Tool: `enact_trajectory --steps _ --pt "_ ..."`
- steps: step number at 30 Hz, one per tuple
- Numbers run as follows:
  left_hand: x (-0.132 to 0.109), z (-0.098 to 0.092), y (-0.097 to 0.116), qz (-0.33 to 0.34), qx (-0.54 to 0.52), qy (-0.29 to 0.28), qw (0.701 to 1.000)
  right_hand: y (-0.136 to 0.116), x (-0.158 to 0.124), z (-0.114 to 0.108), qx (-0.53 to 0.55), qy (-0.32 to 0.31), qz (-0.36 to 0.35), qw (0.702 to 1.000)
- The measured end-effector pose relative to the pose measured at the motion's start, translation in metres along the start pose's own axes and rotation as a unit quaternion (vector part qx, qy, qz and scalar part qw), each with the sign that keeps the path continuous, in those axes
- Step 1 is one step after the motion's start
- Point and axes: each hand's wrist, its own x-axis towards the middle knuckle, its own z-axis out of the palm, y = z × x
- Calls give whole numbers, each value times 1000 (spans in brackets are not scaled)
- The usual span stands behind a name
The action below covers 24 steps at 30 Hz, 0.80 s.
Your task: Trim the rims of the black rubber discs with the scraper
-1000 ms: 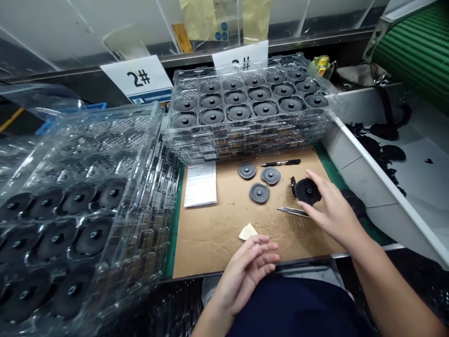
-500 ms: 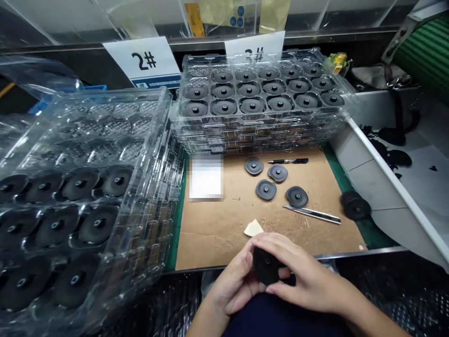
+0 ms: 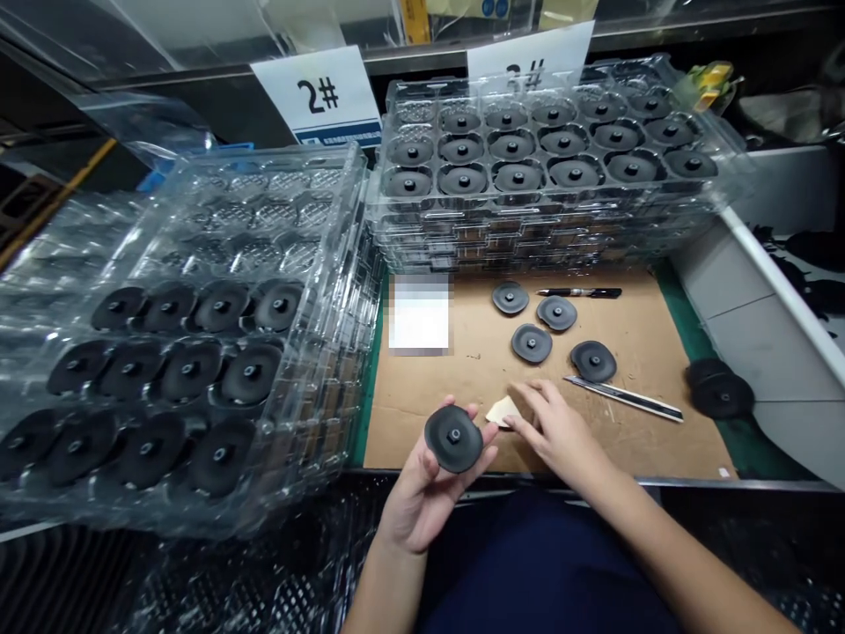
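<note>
My left hand (image 3: 429,493) holds a black rubber-looking disc (image 3: 454,438) by its edge, the face with the small central hub turned up. My right hand (image 3: 558,431) is beside a small cream-coloured pad (image 3: 503,411) lying on the cardboard sheet (image 3: 429,414). Its fingers are stretched out and apart, with the thumb at the pad's edge. Beyond the hands lie several loose black discs, one of them (image 3: 593,361) touching the tip of a craft knife (image 3: 627,398). A black pen (image 3: 581,292) lies behind them.
Stacked clear plastic trays (image 3: 561,198) holding black discs stand at the back. Another tray stack (image 3: 330,299) is at the left. On the right is a white-walled bin (image 3: 753,264), with dark discs (image 3: 719,387) beside it. A blurred white square (image 3: 419,317) lies on the cardboard.
My hands have separated. The left has turned the disc face up and moved left with it; the right has let go and reached forward to the cream pad. The view has shifted left.
</note>
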Motion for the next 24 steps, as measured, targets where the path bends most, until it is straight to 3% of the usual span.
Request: enact_trajectory --steps 3,6,8,11,13,16,18,21,22,24 --pt "-8 1 5 32 33 19 999 0 1 27 10 -28 -51 998" --pt "-12 6 6 56 35 40 997 -1 -4 36 34 -57 -107 992" --pt "-12 11 5 65 24 52 996 -1 -5 27 47 -64 -127 989" --pt "-7 19 1 74 30 68 994 -12 -1 -4 62 -41 -111 991" --pt "-3 25 -4 85 49 76 992 -32 1 -27 85 1 -101 991" --pt "4 35 -12 91 83 88 988 -69 -1 -50 164 63 -176 969" --pt "6 41 -15 93 98 100 986 -86 -3 -56 192 48 -211 957" --pt "8 49 -18 104 100 111 983 -95 -1 -59 173 -26 -208 962" --pt "8 52 -19 105 101 108 983 -94 0 -60 163 -25 -212 963" --pt "8 56 -19 97 108 96 985 -92 1 -61 157 43 -236 958"
